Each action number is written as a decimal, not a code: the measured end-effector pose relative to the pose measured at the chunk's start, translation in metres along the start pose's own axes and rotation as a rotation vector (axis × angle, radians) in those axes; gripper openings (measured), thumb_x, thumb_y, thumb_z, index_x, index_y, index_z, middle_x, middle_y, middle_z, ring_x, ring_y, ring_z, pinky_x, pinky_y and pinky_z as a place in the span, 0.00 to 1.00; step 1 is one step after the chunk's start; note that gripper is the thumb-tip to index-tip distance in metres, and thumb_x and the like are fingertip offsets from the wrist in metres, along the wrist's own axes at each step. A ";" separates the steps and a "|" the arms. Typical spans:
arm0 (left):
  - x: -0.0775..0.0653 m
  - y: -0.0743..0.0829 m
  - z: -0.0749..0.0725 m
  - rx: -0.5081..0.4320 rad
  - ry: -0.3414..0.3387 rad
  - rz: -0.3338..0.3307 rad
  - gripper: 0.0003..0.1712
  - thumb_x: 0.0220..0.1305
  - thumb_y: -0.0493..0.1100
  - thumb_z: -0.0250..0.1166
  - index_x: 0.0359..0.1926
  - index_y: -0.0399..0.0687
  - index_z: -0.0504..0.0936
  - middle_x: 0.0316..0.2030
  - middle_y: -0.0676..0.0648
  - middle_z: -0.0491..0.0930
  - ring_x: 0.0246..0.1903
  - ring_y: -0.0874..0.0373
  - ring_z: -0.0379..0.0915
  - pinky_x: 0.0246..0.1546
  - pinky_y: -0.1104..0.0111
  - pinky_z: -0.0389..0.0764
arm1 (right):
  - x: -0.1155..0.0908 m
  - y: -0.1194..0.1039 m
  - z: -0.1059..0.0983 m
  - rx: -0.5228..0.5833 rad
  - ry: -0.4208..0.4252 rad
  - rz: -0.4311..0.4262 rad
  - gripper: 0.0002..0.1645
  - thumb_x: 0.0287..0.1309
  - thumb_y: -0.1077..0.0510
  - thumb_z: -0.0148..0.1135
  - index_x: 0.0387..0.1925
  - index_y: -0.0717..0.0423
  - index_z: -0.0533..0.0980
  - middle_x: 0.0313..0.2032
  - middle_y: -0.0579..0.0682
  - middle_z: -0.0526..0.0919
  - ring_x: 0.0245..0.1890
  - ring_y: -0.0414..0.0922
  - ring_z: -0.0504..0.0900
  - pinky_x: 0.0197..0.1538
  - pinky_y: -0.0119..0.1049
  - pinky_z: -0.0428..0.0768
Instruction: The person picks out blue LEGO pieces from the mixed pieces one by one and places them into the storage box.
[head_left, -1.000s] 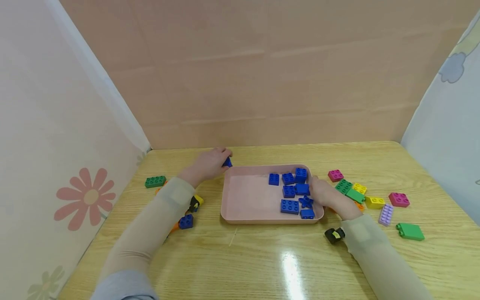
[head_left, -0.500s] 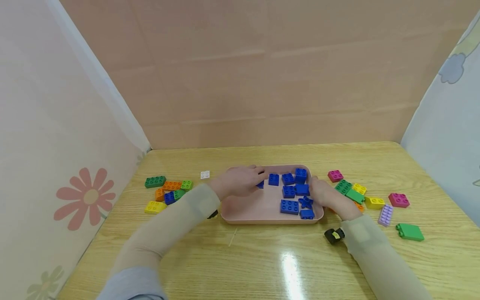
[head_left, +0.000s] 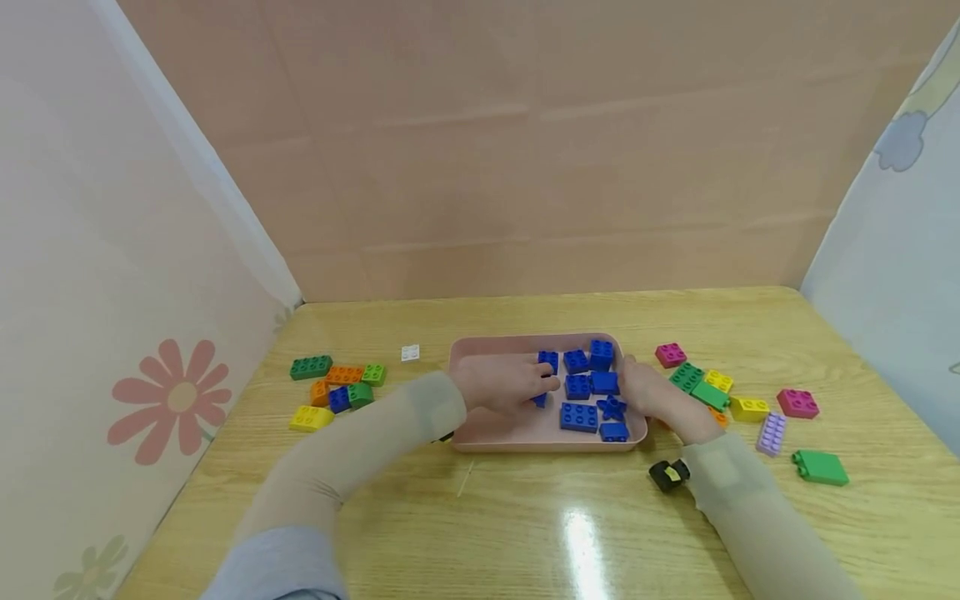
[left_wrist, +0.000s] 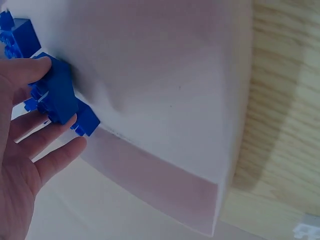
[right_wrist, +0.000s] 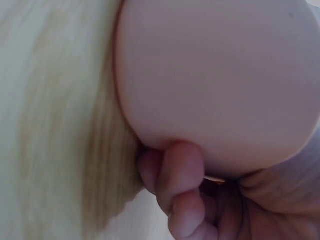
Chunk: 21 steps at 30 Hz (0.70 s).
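Inside the pink tray (head_left: pixel 495 445), my left hand (head_left: pixel 504 382) holds a blue building brick (left_wrist: pixel 61 92) between thumb and fingertips, low over the tray floor. Other blue bricks, among them a long one (head_left: pixel 579 417), and a blue star-shaped piece (head_left: pixel 611 407) lie in the tray's right half. One blue brick (left_wrist: pixel 89 119) shows just behind the held one in the left wrist view. My right hand (head_left: pixel 654 392) grips the tray's right side. Up close, its curled fingers (right_wrist: pixel 182 167) press on the outside of the tray wall (right_wrist: pixel 220 80).
Left of the tray lie several bricks, including dark green (head_left: pixel 311 367), yellow (head_left: pixel 311 417) and blue (head_left: pixel 339 399) ones. A white brick (head_left: pixel 409 352) sits near the tray's back left corner. Pink (head_left: pixel 798 403), purple (head_left: pixel 772 433) and green (head_left: pixel 820 467) bricks lie to the right.
My left hand has carried the blue brick rightward from beyond the tray's back left corner to beside the bricks inside. My right hand has stayed at the tray's right side.
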<state>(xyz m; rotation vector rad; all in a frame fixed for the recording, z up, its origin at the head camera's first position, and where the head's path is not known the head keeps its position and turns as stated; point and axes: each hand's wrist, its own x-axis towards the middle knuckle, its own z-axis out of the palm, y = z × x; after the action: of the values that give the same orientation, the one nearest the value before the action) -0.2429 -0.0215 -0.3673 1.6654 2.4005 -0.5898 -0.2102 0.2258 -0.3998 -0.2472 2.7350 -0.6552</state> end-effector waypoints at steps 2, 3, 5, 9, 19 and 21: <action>0.001 0.000 0.001 0.002 0.008 0.001 0.28 0.72 0.52 0.54 0.69 0.53 0.64 0.65 0.51 0.67 0.64 0.57 0.62 0.64 0.67 0.60 | 0.001 0.000 0.000 -0.001 0.001 -0.002 0.29 0.74 0.63 0.30 0.62 0.87 0.44 0.48 0.75 0.71 0.40 0.58 0.78 0.43 0.47 0.79; 0.002 0.000 0.001 0.004 0.010 0.002 0.27 0.72 0.52 0.54 0.69 0.53 0.65 0.64 0.51 0.68 0.63 0.58 0.63 0.63 0.67 0.61 | 0.001 0.000 0.000 -0.004 0.001 -0.003 0.29 0.74 0.62 0.30 0.62 0.87 0.44 0.48 0.75 0.71 0.41 0.58 0.78 0.43 0.47 0.79; 0.003 0.000 0.002 -0.002 0.012 0.001 0.27 0.72 0.52 0.54 0.68 0.54 0.65 0.63 0.51 0.69 0.61 0.59 0.65 0.63 0.68 0.62 | 0.000 0.000 0.000 -0.012 0.002 -0.005 0.28 0.74 0.63 0.30 0.62 0.87 0.45 0.48 0.76 0.71 0.41 0.58 0.78 0.44 0.49 0.79; 0.005 0.000 0.004 -0.009 0.024 0.002 0.25 0.72 0.50 0.55 0.67 0.53 0.66 0.61 0.51 0.71 0.56 0.59 0.68 0.61 0.69 0.65 | -0.001 -0.001 -0.001 -0.029 0.007 -0.007 0.27 0.74 0.64 0.31 0.60 0.87 0.47 0.48 0.77 0.72 0.41 0.58 0.78 0.46 0.51 0.78; 0.002 0.003 0.005 -0.052 -0.007 -0.072 0.36 0.73 0.49 0.53 0.76 0.57 0.50 0.73 0.54 0.53 0.71 0.58 0.49 0.67 0.67 0.51 | -0.001 -0.002 -0.002 -0.013 -0.006 0.020 0.27 0.74 0.63 0.32 0.61 0.87 0.46 0.46 0.74 0.72 0.40 0.57 0.78 0.42 0.47 0.79; -0.002 0.003 0.006 -0.051 0.012 -0.095 0.36 0.73 0.50 0.52 0.76 0.57 0.50 0.73 0.54 0.53 0.71 0.58 0.49 0.67 0.66 0.52 | -0.001 -0.002 -0.002 -0.008 -0.009 0.026 0.28 0.74 0.63 0.31 0.61 0.86 0.46 0.45 0.73 0.72 0.39 0.57 0.78 0.40 0.45 0.79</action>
<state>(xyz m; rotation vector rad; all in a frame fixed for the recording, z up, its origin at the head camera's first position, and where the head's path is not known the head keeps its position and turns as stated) -0.2400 -0.0249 -0.3724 1.5470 2.4923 -0.5299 -0.2103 0.2249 -0.3966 -0.2155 2.7282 -0.6349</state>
